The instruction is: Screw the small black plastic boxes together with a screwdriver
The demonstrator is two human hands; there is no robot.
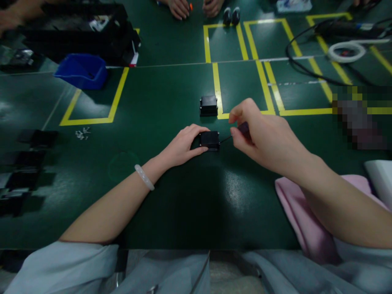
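Note:
A small black box [209, 139] rests on the green table, held at its left side between the thumb and fingers of my left hand [187, 145]. My right hand [260, 132] grips a dark-handled screwdriver [244, 128], whose thin shaft reaches left to the box's right edge. The tip's exact contact is too small to tell. Just beyond the held box, a second black box [208, 105] sits by itself. A little pile of screws [82, 133] lies to the left.
A blue bin [82, 71] stands at the back left before a large black container [79, 36]. Several black parts [23, 175] line the left side. A pink cloth [300, 212] lies under my right forearm. Another person's hands [179, 8] rest at the far edge; cables [346, 52] lie far right.

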